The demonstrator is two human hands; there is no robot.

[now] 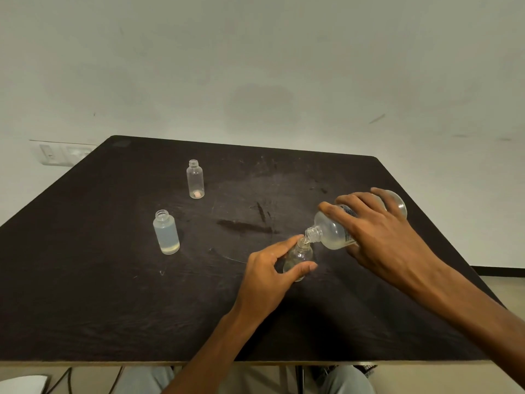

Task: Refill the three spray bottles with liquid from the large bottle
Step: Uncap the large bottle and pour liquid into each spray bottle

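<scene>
Dark table (113,294) against a pale wall. Right hand (380,234) grips the large bottle (332,234), tipped w/ its neck at the small bottle (298,258), which the left hand (270,277) pinches betw. thumb & fingers. Left of that: capless bottle (166,233) (mostly full); farther back, clear bottle (195,180), nearly empty.

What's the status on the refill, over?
Left hand steadies small bottle. Right hand tips large bottle, mouth at its neck. Nothing in the way.
</scene>
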